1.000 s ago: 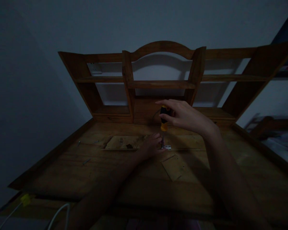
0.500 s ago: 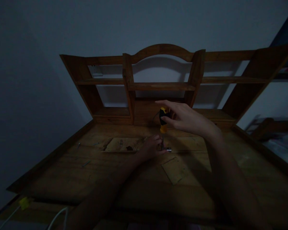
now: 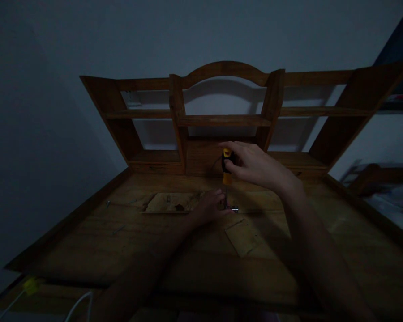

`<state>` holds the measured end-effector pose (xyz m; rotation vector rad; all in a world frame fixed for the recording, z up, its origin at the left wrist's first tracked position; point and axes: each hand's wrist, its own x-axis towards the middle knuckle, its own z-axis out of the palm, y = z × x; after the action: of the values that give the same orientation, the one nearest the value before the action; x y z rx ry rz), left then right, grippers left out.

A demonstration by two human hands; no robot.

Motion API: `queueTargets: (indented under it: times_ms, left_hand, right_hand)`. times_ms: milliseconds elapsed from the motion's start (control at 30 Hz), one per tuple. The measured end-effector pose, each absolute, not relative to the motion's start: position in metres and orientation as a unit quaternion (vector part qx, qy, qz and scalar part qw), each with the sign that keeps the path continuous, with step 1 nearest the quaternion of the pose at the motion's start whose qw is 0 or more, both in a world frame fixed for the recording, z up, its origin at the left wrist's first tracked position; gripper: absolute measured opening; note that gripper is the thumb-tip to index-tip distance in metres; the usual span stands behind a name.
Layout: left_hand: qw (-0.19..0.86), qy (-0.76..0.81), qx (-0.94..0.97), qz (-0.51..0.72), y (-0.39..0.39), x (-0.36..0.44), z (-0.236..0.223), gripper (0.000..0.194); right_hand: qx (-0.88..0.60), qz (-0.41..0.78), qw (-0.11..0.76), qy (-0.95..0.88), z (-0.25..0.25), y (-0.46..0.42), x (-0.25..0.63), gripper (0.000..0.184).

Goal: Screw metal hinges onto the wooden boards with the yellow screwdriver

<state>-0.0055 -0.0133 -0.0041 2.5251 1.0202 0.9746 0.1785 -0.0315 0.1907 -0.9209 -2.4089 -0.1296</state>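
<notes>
In my right hand (image 3: 253, 163) is a screwdriver (image 3: 227, 179) with a yellow and black handle, held upright with its shaft pointing down. The shaft's tip meets a small shiny metal piece (image 3: 235, 209) on the wooden desk. My left hand (image 3: 210, 205) rests low beside the tip, its fingers curled around the spot where shaft and metal meet; what exactly they pinch is too dark to make out. Under and beside that hand runs a worn wooden strip (image 3: 168, 203) with a dark damaged patch. A loose flat piece (image 3: 242, 239) lies just in front.
Several screws, one of them a screw (image 3: 118, 230), lie at the left of the desktop (image 3: 195, 255). Behind stands a wooden shelf unit (image 3: 225, 120) against the wall. A yellow object (image 3: 30, 285) and a white cable (image 3: 80, 304) sit at the front left edge.
The view has shifted slightly. My right hand's fingers have closed in around the top of the screwdriver handle, while my left hand stays by the tip.
</notes>
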Motion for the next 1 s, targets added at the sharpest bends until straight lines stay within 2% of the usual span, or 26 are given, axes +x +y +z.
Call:
queueTargets:
  times_ms: [100, 300, 400, 667, 800, 900, 1000]
  left_hand:
    - [0.124, 0.353, 0.864, 0.336, -0.0127, -0.0054, -0.0055, 0.033]
    - [0.117, 0.354, 0.865, 0.337, -0.0130, -0.0057, -0.0040, 0.035]
    - [0.116, 0.352, 0.867, 0.333, -0.0139, -0.0057, -0.0018, 0.035]
    - [0.108, 0.361, 0.865, 0.331, -0.0133, -0.0056, -0.0039, 0.037]
    - [0.107, 0.362, 0.867, 0.325, -0.0132, -0.0053, -0.0026, 0.035]
    - [0.108, 0.362, 0.870, 0.317, -0.0142, -0.0046, 0.0003, 0.034]
    - [0.099, 0.360, 0.871, 0.319, -0.0154, -0.0044, 0.0013, 0.035]
  right_hand:
    - [-0.334, -0.040, 0.281, -0.899, 0.1935, -0.0341, 0.1801, 0.046]
    - [-0.380, -0.090, 0.272, -0.880, 0.1923, -0.0320, 0.1799, 0.032]
    - [-0.400, -0.115, 0.262, -0.871, 0.1926, -0.0320, 0.1801, 0.033]
    - [-0.357, -0.068, 0.267, -0.892, 0.1960, -0.0351, 0.1830, 0.035]
    - [-0.384, -0.105, 0.254, -0.882, 0.1946, -0.0339, 0.1818, 0.028]
    - [-0.419, -0.152, 0.241, -0.862, 0.1936, -0.0357, 0.1798, 0.037]
    - [-0.422, -0.145, 0.241, -0.862, 0.1932, -0.0375, 0.1791, 0.040]
